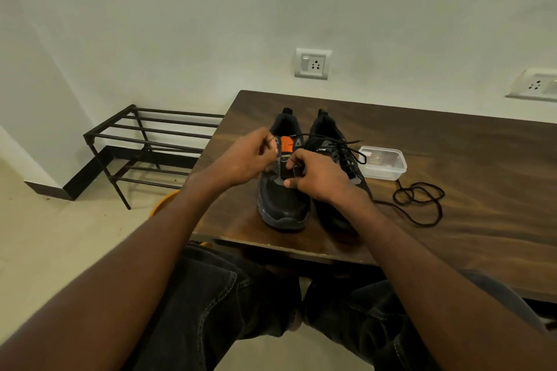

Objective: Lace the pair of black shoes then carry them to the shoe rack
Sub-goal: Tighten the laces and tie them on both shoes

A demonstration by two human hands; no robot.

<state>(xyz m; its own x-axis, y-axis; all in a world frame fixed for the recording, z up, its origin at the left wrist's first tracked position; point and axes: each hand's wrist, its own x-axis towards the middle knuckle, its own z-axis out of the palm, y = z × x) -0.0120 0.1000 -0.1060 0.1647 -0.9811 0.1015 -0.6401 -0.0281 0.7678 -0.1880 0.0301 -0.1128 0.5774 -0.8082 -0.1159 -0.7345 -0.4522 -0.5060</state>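
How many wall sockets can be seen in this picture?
2. One socket is on the wall above the table's far edge. The other socket is at the right border, partly cut off.

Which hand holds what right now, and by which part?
Left hand pinches a black lace near its end, above the left shoe. Right hand grips that shoe at the tongue and eyelet area.
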